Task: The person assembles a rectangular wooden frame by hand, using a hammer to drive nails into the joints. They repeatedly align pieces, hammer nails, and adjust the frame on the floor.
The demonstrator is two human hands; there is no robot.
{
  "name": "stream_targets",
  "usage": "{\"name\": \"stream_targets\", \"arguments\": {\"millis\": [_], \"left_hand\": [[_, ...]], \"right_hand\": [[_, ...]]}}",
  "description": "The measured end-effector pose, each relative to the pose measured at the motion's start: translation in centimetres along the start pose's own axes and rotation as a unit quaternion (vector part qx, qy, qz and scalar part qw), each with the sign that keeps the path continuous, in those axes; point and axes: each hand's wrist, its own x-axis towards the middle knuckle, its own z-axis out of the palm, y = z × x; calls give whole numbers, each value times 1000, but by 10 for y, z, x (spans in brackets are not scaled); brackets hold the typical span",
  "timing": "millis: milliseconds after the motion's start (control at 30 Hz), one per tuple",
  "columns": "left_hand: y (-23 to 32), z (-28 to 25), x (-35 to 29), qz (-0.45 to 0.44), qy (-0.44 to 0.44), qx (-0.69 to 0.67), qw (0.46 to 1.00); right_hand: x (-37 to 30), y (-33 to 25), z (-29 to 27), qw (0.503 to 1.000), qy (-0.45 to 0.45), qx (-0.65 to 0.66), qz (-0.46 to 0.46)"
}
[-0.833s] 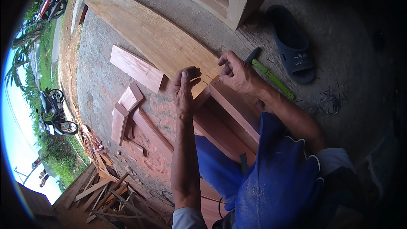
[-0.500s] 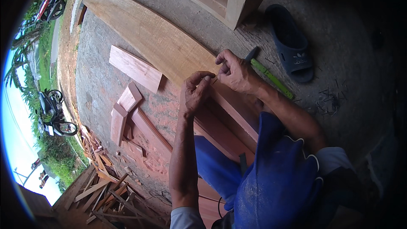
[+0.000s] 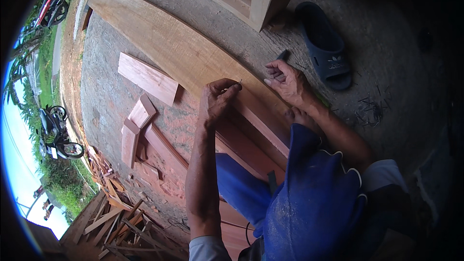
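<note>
My left hand (image 3: 219, 100) is closed in a pinch on a thin nail (image 3: 240, 81), over the end of a narrow reddish wooden board (image 3: 263, 118). That board stands on edge beside a long, wide plank (image 3: 164, 34), whose near end lies under my hands. To the right, my right hand (image 3: 291, 83) is open, its fingers loosely curled and the thumb apart, with nothing visible in it. It hovers over a hammer on the floor, whose dark head (image 3: 283, 55) shows past the fingers. My hand and forearm hide most of the hammer's green handle (image 3: 325, 100).
A dark slipper (image 3: 325, 41) and scattered nails (image 3: 373, 110) lie on the concrete at right. Pale wood pieces (image 3: 147, 78) and joined offcuts (image 3: 139, 125) lie at left. A wooden frame (image 3: 270, 0) stands at the far side. Scrap wood (image 3: 121, 227) is heaped lower left.
My right hand has drawn away from my left, rightward and toward the hammer. The nail stays in my left hand and now points up. The whole view has shifted slightly.
</note>
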Motion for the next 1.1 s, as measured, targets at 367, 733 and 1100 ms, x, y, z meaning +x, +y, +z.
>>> {"name": "stream_targets", "arguments": {"millis": [367,733,1100], "left_hand": [[-5,1,3,0,11,-1,1000],[-5,0,-1,14,8,8,1000],[-12,-4,3,36,1,29,999]], "right_hand": [[-54,76,-42,960,-18,-277,23],[-80,-27,-15,931,-120,287,190],[-77,-32,-22,946,-74,281,144]]}}
